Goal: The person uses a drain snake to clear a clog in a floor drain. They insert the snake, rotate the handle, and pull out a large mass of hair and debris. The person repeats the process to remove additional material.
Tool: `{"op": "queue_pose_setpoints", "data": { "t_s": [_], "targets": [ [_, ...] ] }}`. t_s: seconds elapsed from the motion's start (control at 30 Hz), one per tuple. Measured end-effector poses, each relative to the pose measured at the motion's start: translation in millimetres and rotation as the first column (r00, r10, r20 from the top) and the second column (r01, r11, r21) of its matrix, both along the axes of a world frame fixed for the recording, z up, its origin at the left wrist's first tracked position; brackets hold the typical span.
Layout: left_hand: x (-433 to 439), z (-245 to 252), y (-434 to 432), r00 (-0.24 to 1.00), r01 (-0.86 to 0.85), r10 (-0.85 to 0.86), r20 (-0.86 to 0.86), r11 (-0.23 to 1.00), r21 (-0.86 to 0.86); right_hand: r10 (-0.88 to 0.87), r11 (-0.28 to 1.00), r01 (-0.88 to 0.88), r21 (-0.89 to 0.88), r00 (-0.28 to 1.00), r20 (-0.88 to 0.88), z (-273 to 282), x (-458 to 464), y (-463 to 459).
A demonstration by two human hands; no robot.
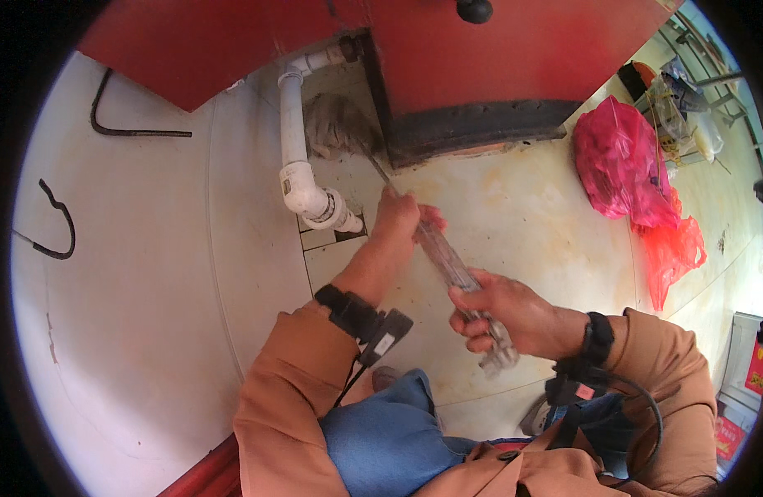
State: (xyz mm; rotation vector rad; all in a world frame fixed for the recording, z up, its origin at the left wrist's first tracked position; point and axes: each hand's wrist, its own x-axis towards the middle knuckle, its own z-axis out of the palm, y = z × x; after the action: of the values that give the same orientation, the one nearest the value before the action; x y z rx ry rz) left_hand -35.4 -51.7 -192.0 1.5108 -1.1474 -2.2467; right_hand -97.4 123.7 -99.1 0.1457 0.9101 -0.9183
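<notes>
Both hands are on a long-handled brush or mop, blurred by motion. My left hand wraps the narrow part of its handle, and my right hand grips the thick end lower down. That thick handle looks wrapped in clear plastic, with a crumpled end showing below my right fist. At the far end, the grey, fibrous head touches or hovers near the floor, between a white plastic pipe and a red cabinet with a dark base. Which of the two I cannot tell.
The pipe's elbow drops into a square floor opening. Black bent hooks or rods show on the pale surface at left. Pink and red plastic bags lie on the right. A red wooden piece sits at lower left.
</notes>
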Motion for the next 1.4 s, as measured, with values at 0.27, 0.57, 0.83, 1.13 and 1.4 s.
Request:
{"op": "queue_pose_setpoints", "data": {
  "t_s": [0.27,0.57,0.83,1.13,1.4],
  "targets": [
    [-24,-33,-50,0.998,0.041,-0.03,0.049,0.969,-0.243,-0.258,0.963,0.268,-0.018,0.944,0.205,-40,5,-47],
    [24,-1,19,0.955,0.252,-0.212,0.209,0.948,-0.193,-0.173,0.985,0.168,0.042,0.968,0.181,-10,49,13],
    [31,23,55,0.959,0.255,-0.239,0.152,0.963,-0.093,-0.166,0.976,0.129,0.174,0.962,0.218,19,46,39],
    [-1,0,-9,0.975,0.195,-0.168,0.143,0.96,-0.2,-0.224,0.974,0.229,0.003,0.953,0.205,-15,32,-17],
    [-19,-2,-43,0.999,0.035,-0.027,0.03,0.952,-0.304,-0.323,0.935,0.355,-0.015,0.868,0.378,-25,12,-58]
  ]
}}
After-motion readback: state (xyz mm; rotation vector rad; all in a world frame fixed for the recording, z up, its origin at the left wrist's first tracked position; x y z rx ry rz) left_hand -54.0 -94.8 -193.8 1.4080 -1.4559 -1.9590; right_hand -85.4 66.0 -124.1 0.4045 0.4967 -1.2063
